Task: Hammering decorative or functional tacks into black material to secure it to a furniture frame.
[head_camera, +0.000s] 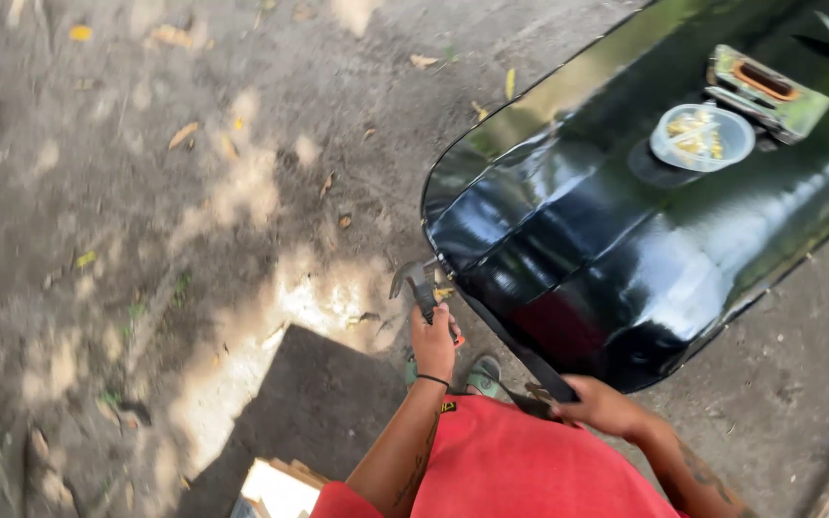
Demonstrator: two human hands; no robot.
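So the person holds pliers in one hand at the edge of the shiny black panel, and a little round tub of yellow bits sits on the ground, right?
Not quite. The head view shows the small round clear plastic tub of yellow bits sitting on top of the shiny black curved metal panel, not on the ground. The rest holds: the left hand holds dark metal pliers at the panel's edge.

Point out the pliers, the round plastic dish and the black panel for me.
pliers (413, 285): head view, on the grey jaws above the left hand.
round plastic dish (701, 137): head view, on its middle.
black panel (616, 249): head view, on its glossy bare surface.
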